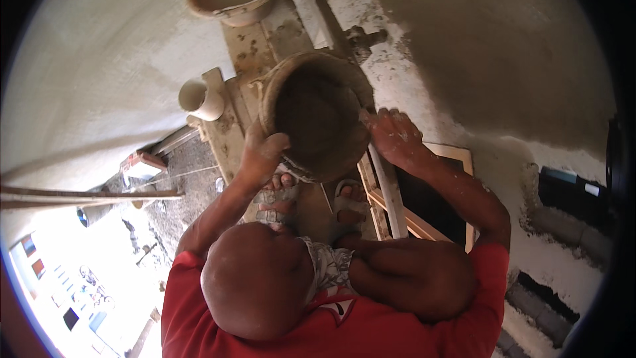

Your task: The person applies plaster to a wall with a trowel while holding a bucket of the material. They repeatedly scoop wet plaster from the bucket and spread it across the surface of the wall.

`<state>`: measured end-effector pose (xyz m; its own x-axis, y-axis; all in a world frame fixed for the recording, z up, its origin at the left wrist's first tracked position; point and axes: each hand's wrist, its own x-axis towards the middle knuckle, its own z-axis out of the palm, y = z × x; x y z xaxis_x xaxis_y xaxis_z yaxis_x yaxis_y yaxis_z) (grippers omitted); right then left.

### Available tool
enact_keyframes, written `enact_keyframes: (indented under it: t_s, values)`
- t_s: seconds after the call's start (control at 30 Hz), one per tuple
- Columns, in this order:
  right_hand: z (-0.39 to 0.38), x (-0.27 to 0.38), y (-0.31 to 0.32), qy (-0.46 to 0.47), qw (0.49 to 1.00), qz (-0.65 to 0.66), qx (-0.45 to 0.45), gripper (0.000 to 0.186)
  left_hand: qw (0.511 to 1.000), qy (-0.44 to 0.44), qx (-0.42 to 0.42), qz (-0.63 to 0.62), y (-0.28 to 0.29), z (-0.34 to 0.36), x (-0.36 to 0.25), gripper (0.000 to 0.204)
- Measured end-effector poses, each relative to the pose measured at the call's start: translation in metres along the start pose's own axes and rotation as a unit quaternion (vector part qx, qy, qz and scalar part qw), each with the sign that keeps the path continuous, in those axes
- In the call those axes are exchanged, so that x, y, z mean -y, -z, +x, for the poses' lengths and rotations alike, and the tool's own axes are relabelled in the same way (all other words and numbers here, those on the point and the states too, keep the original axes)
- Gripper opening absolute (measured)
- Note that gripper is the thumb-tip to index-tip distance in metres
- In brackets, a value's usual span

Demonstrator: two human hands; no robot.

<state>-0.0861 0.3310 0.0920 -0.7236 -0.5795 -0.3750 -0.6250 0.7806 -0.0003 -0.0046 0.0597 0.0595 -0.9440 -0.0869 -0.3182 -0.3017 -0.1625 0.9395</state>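
Observation:
A round, mortar-crusted bucket (366, 83) stands tilted between my hands, its mouth facing up. Grey-brown wet mix (315, 109) lies inside it, in shadow. My left hand (264, 152) grips the bucket's near left rim, thumb over the edge. On the right side, my right hand (396, 134) closes on the rim with its fingers bent; pale dust marks the knuckles. The undersides of both grips are hidden. Just beyond my left hand a small whitish pot (211, 105) stands on the boards.
I squat in sandals on narrow planks (248, 50). A wide basin of cloudy liquid (262, 10) sits at their far end. A wooden pole (391, 192) runs along the right beside a wood-framed dark opening (434, 202). Plastered walls (497, 46) flank both sides; lower ground shows at left.

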Motion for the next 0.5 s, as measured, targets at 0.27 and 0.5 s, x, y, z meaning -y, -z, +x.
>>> enact_keyframes:
  t_s: [0.27, 0.5]
  values:
    - [-0.005, 0.011, -0.041, 0.067, 0.963, 0.259, 0.04, 0.051, 1.0, -0.017, -0.002, -0.008, 0.004, 0.0, 0.007, 0.03]
    - [-0.008, -0.003, -0.031, 0.0, 0.961, 0.274, -0.03, 0.048, 0.998, 0.029, 0.0, -0.047, 0.021, 0.004, 0.03, 0.034]
